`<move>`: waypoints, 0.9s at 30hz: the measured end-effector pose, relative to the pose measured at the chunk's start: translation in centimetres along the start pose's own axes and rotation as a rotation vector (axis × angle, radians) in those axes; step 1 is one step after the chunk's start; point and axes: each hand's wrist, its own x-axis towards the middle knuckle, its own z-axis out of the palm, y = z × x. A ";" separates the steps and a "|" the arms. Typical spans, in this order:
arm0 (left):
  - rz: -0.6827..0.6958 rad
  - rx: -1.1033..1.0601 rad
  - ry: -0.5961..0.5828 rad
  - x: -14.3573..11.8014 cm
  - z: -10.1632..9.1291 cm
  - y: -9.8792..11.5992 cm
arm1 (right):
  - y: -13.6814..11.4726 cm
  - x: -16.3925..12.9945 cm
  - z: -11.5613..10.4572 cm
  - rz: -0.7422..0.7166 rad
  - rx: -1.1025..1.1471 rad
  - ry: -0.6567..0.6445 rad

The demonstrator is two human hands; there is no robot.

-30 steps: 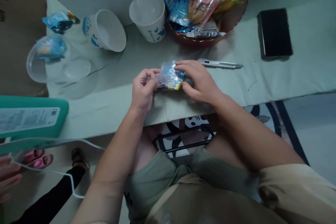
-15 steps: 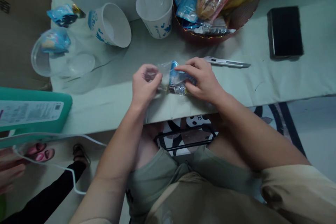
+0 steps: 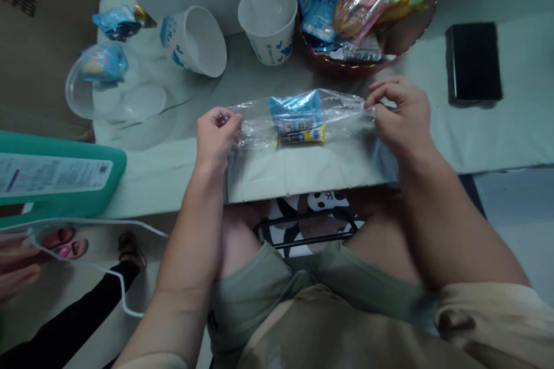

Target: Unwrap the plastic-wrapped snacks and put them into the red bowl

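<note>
A clear plastic bag (image 3: 341, 108) is stretched sideways over the table near its front edge. Its left end is pinched in my left hand (image 3: 216, 135), and my right hand (image 3: 400, 115) grips the right end with closed fingers. In the middle of the bag lie a blue packet (image 3: 296, 112) and, along its lower edge, a slim yellow and dark stick-shaped packet (image 3: 302, 136). What they contain cannot be made out.
Behind stand a paper cup (image 3: 270, 40), a tipped paper cup (image 3: 190, 43) and a red bowl (image 3: 367, 66) of packets. A black box (image 3: 474, 63) lies right. Left are a clear plastic tub (image 3: 78, 95) and a green jug (image 3: 95, 184). Another person's hand (image 3: 17, 268) shows lower left.
My right hand has moved right, drawing the bunched bag out wide; my left hand has shifted slightly left. The packets now lie exposed between my hands. The utility knife no longer shows.
</note>
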 end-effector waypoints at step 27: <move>0.567 0.466 -0.616 -7.5 -1.8 5.5 | -5.9 -2.7 -1.5 -0.246 -0.116 -0.772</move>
